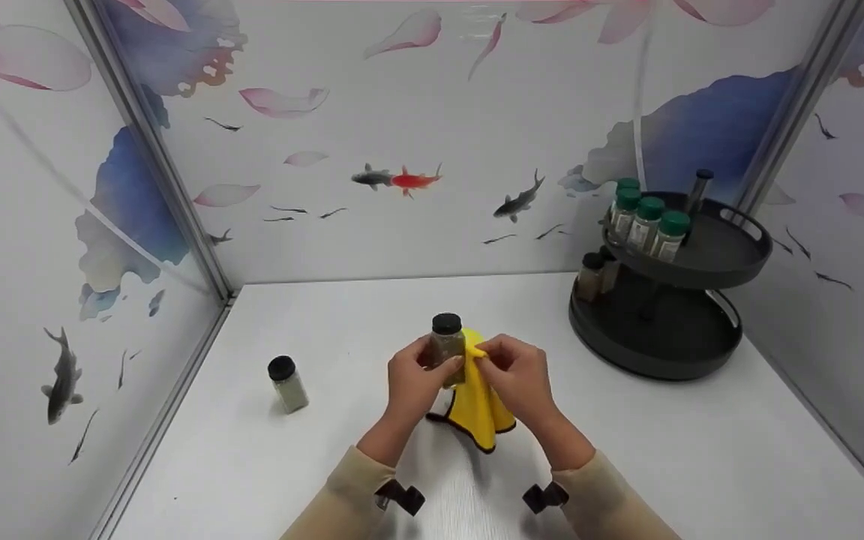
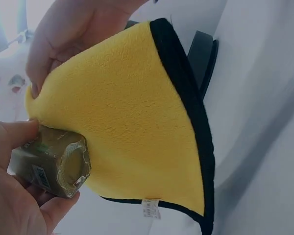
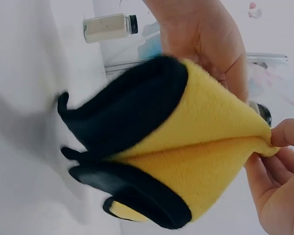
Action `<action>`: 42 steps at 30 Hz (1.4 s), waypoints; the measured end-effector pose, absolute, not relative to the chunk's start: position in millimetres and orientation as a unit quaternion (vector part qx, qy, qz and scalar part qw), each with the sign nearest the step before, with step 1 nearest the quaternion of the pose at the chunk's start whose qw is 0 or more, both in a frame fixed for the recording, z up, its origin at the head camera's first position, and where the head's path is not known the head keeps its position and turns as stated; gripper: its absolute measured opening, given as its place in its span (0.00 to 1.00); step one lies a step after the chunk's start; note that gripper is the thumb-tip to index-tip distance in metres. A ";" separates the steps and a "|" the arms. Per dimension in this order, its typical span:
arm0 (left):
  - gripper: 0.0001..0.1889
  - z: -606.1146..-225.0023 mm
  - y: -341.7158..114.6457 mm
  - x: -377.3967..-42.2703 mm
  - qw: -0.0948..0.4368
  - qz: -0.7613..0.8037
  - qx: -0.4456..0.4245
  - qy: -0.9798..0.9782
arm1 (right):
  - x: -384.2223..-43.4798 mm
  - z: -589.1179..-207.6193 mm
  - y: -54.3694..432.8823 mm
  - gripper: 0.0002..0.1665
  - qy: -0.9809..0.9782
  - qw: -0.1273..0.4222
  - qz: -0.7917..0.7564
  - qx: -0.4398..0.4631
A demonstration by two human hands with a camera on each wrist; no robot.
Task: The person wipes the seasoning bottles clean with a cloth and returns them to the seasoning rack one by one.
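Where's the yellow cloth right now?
In the head view, the yellow cloth hangs from the right hand, mostly below and right of the jar in the left hand.

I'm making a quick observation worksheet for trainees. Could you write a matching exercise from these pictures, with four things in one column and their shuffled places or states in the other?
Things
1. Yellow cloth
2. Jar beside the cloth
3. Lone jar
4. Green-capped jars

Places or states
A. On the upper tier of the black stand
B. Gripped by the left hand
C. Pinched by the right hand
D. On the table, left of both hands

Pairs: 1-C, 2-B, 3-D, 4-A
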State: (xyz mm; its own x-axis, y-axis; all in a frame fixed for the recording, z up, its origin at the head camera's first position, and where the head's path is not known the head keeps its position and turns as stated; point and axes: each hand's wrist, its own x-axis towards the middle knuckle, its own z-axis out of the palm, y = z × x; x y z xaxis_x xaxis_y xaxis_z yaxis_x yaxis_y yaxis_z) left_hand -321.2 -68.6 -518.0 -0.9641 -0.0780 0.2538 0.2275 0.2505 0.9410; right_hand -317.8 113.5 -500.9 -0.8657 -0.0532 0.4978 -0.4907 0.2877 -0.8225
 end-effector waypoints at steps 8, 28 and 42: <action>0.21 -515.9 -67.2 -318.1 0.081 -0.602 -0.057 -0.792 | -317.8 -506.7 108.6 0.08 -0.786 0.337 0.470 0.218; 0.16 -508.1 -74.4 -317.4 0.030 -0.576 -0.126 -0.807 | -330.3 -505.9 122.7 0.08 -0.769 0.217 0.576 0.172; 0.19 -510.7 -80.2 -322.8 0.055 -0.595 -0.091 -0.797 | -315.7 -502.8 114.7 0.11 -0.789 0.290 0.485 0.240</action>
State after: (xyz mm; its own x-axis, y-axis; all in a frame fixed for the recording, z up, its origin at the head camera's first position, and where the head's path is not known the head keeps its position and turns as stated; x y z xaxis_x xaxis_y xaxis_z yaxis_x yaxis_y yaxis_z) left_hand -322.8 -80.2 -510.7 -0.9774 0.0789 0.1960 0.2104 0.2760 0.9378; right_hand -315.7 114.7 -502.8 -0.7165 -0.0969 0.6908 -0.6602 0.4139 -0.6267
